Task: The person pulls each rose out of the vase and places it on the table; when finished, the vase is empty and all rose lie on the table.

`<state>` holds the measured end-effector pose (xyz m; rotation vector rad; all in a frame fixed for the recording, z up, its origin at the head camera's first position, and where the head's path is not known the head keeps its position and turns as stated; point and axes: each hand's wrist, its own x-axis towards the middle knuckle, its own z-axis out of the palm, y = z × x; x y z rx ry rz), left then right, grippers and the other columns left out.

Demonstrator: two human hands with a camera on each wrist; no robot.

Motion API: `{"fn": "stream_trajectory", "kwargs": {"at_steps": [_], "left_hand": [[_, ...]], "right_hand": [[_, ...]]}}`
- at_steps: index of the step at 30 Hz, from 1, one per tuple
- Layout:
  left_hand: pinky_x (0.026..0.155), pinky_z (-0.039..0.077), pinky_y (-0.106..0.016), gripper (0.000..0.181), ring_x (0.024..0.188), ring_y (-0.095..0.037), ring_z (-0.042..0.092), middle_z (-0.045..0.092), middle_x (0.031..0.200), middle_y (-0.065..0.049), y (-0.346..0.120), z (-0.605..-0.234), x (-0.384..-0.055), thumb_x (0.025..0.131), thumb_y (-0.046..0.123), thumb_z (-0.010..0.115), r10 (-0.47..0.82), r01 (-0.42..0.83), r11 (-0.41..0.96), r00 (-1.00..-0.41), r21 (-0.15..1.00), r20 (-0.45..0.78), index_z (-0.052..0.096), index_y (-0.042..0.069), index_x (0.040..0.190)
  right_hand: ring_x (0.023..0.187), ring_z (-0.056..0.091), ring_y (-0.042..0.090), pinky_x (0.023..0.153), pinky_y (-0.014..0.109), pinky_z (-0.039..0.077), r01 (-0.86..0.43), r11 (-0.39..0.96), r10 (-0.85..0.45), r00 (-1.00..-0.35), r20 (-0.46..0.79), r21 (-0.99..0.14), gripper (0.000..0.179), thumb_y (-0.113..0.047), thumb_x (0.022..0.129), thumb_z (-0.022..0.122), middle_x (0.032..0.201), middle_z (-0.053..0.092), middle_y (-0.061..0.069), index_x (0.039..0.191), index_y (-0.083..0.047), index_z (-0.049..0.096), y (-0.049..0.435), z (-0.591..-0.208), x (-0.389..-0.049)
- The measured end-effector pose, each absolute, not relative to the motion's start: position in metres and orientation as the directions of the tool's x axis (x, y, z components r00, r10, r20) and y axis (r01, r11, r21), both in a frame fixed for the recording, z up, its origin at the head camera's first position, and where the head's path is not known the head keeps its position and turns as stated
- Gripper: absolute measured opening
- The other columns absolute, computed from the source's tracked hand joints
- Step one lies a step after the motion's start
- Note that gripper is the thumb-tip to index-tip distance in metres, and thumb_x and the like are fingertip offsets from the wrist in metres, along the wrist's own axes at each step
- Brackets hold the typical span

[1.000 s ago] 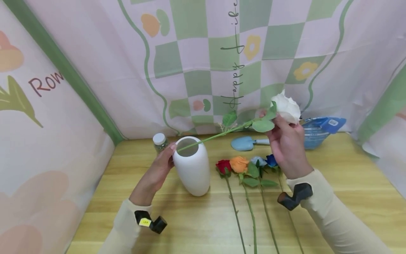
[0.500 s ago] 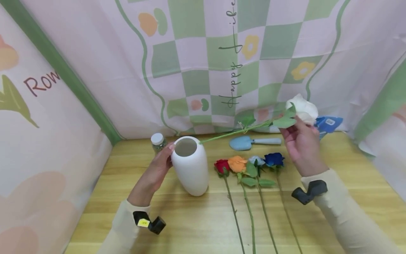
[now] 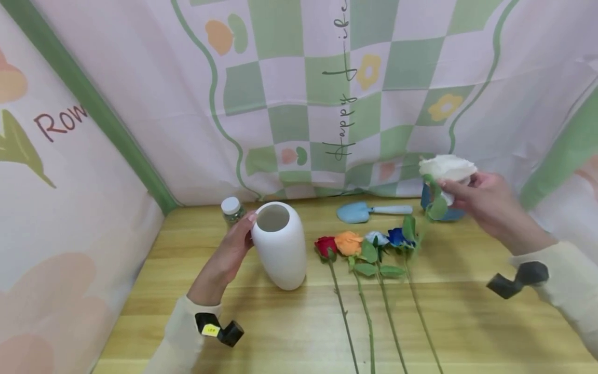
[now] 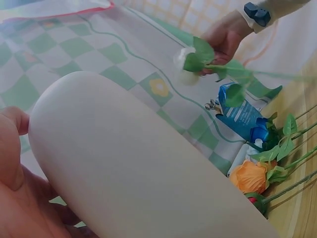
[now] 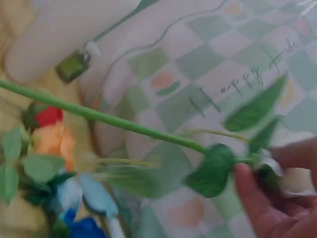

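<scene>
My left hand (image 3: 230, 252) grips the white vase (image 3: 282, 259) at its mouth, with the thumb by the rim. The vase stands on the table, its opening facing up. To the right, my right hand (image 3: 497, 200) pinches a white rose (image 3: 447, 167) just below its bloom, as the right wrist view shows. Its green stem (image 5: 106, 118) is clear of the vase and blurred in the head view. Side by side on the table lie a red rose (image 3: 325, 246), an orange rose (image 3: 349, 243), a light blue rose (image 3: 376, 238) and a dark blue rose (image 3: 398, 237).
A light blue trowel (image 3: 357, 212) lies behind the roses. At the back right is a blue packet (image 4: 241, 118), partly hidden in the head view. A small jar with a white lid (image 3: 231, 205) stands behind the vase. Patterned curtains (image 3: 285, 78) close off the back and sides.
My right hand has carried the white rose rightward, drawing its stem out of the vase. The bloom has turned and the stem now points downward. My left hand stays on the vase.
</scene>
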<state>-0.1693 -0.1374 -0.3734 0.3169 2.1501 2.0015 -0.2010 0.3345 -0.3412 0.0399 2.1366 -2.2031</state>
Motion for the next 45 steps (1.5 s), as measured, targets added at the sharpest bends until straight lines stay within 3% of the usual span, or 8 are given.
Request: {"fn": "stream_trajectory", "kwargs": {"at_steps": [2, 5, 8, 11, 22, 36, 41, 45], "left_hand": [[0.105, 0.038, -0.035, 0.053, 0.117, -0.019, 0.048, 0.052, 0.125, -0.006, -0.138, -0.374, -0.169, 0.102, 0.034, 0.028, 0.277, 0.028, 0.069, -0.961, 0.997, 0.008, 0.048, -0.004, 0.133], [0.105, 0.038, -0.035, 0.053, 0.117, -0.020, 0.048, 0.052, 0.124, -0.006, -0.138, -0.374, -0.169, 0.102, 0.034, 0.029, 0.277, 0.023, 0.070, -0.961, 0.997, 0.003, 0.049, -0.003, 0.133], [0.104, 0.038, -0.035, 0.052, 0.115, -0.020, 0.049, 0.053, 0.121, -0.003, -0.137, -0.375, -0.169, 0.102, 0.034, 0.029, 0.275, 0.026, 0.069, -0.961, 0.997, 0.006, 0.049, -0.003, 0.132], [0.103, 0.039, -0.035, 0.050, 0.114, -0.019, 0.049, 0.053, 0.118, 0.000, -0.136, -0.374, -0.168, 0.102, 0.034, 0.029, 0.270, 0.029, 0.059, -0.963, 0.998, 0.012, 0.050, -0.003, 0.130], [0.102, 0.039, -0.035, 0.048, 0.111, -0.018, 0.050, 0.054, 0.114, 0.001, -0.138, -0.373, -0.167, 0.102, 0.033, 0.029, 0.256, 0.033, 0.071, -0.967, 0.997, 0.013, 0.051, -0.002, 0.126], [0.101, 0.040, -0.034, 0.045, 0.111, -0.018, 0.050, 0.055, 0.114, 0.001, -0.139, -0.376, -0.168, 0.102, 0.033, 0.029, 0.260, 0.036, 0.050, -0.965, 0.998, 0.021, 0.052, -0.001, 0.121], [0.100, 0.040, -0.032, 0.042, 0.112, -0.017, 0.049, 0.057, 0.111, 0.001, -0.138, -0.378, -0.168, 0.102, 0.032, 0.032, 0.206, 0.016, 0.033, -0.978, 0.999, 0.009, 0.056, 0.001, 0.117], [0.102, 0.041, -0.036, 0.048, 0.118, -0.017, 0.051, 0.060, 0.122, -0.005, -0.138, -0.380, -0.169, 0.103, 0.031, 0.032, 0.162, 0.062, 0.067, -0.985, 0.996, 0.050, 0.058, -0.002, 0.127]], "right_hand": [[0.079, 0.069, 0.006, 0.072, 0.023, 0.058, 0.118, 0.236, -0.060, -0.989, -0.136, -0.965, 0.012, -0.015, 0.099, 0.062, 0.090, 0.071, -0.014, 0.110, -0.012, 0.060, 0.340, -0.344, -0.201], [0.076, 0.070, 0.009, 0.072, 0.027, 0.059, 0.118, 0.586, -0.106, -0.970, -0.220, -0.802, 0.032, -0.028, 0.099, 0.063, 0.088, 0.068, -0.007, 0.115, -0.001, 0.053, 0.346, -0.352, -0.197], [0.076, 0.071, 0.016, 0.073, 0.031, 0.060, 0.105, 0.690, -0.161, -0.942, -0.293, -0.716, 0.043, -0.028, 0.098, 0.063, 0.092, 0.067, 0.006, 0.115, 0.010, 0.051, 0.350, -0.364, -0.193], [0.074, 0.070, 0.016, 0.072, 0.032, 0.060, 0.099, 0.710, -0.201, -0.921, -0.335, -0.697, 0.042, -0.023, 0.099, 0.062, 0.094, 0.067, 0.010, 0.116, 0.013, 0.051, 0.356, -0.377, -0.193], [0.063, 0.069, 0.014, 0.063, 0.032, 0.060, 0.162, 0.691, -0.180, -0.905, -0.385, -0.705, 0.042, -0.017, 0.095, 0.065, 0.080, 0.069, 0.005, 0.118, 0.015, 0.052, 0.367, -0.427, -0.204], [0.064, 0.067, 0.015, 0.060, 0.033, 0.059, 0.151, 0.760, -0.151, -0.905, -0.398, -0.632, 0.050, -0.029, 0.091, 0.072, 0.083, 0.066, 0.009, 0.115, 0.011, 0.055, 0.372, -0.444, -0.207], [0.068, 0.069, 0.018, 0.064, 0.036, 0.060, 0.161, 0.792, -0.145, -0.887, -0.438, -0.589, 0.077, -0.036, 0.090, 0.073, 0.082, 0.068, 0.010, 0.130, 0.021, 0.041, 0.373, -0.438, -0.209], [0.070, 0.070, 0.021, 0.066, 0.038, 0.060, 0.132, 0.837, -0.143, -0.884, -0.445, -0.531, 0.100, -0.042, 0.088, 0.073, 0.084, 0.071, 0.016, 0.139, 0.028, 0.021, 0.374, -0.429, -0.206]]}}
